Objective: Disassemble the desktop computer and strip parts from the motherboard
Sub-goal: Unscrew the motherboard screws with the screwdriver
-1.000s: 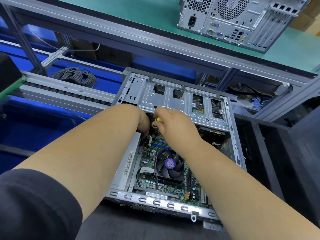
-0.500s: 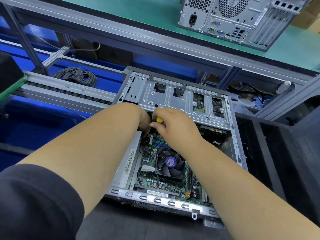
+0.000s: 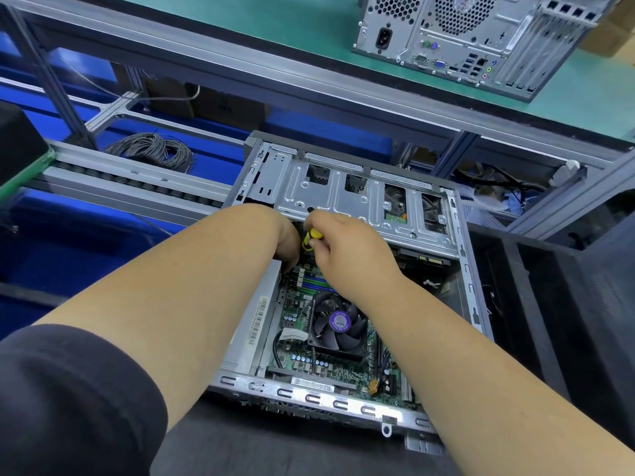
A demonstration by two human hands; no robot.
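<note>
An open desktop case lies flat in front of me, with its green motherboard and black CPU fan exposed. A silver drive cage spans the far end. My right hand grips a yellow-handled screwdriver held upright at the cage's near edge. My left hand reaches into the case right beside the screwdriver; its fingers are hidden below the wrist.
A second computer tower stands on the green bench at the top right. A grey cable coil lies in the blue bin on the left, beyond a roller rail. Black bins flank the case on the right.
The screwdriver handle shows more between thumb and fingers as my right hand has shifted slightly on it. Both hands stay at the same spot in the case.
</note>
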